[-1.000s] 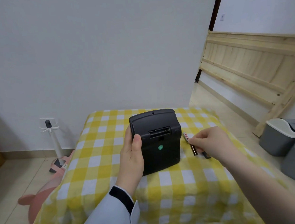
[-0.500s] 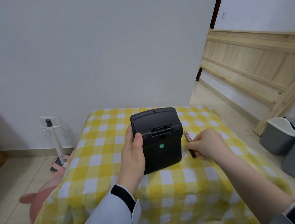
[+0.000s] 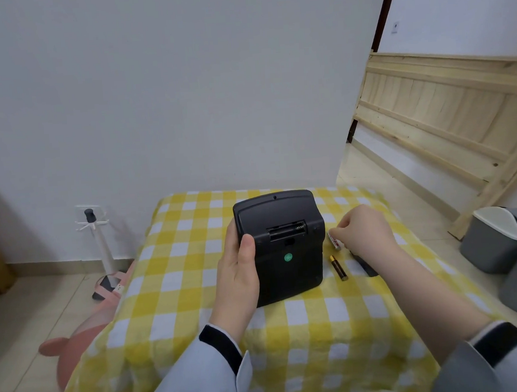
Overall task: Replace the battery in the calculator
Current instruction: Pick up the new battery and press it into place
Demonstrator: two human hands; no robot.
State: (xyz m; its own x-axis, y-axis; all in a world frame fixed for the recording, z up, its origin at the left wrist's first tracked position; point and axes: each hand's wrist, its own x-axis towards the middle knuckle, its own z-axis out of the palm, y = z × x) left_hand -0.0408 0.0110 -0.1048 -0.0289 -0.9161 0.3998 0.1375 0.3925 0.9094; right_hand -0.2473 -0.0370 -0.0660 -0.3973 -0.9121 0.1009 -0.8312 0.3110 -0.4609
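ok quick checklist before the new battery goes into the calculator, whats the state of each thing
1. Calculator face down and steadied: ok, the left hand grips its left edge on the checked cloth.
2. Battery bay open: ok, its spring shows at the right end.
3. Bay empty: ok, no cell in it.
4. Fresh cell in hand: ok, the right hand pinches the white and red battery at the cloth.
5. Old cell out of the way: ok, the black and gold battery lies apart, right of the calculator.
6. Polarity of the pinched cell: cannot tell, markings too small.
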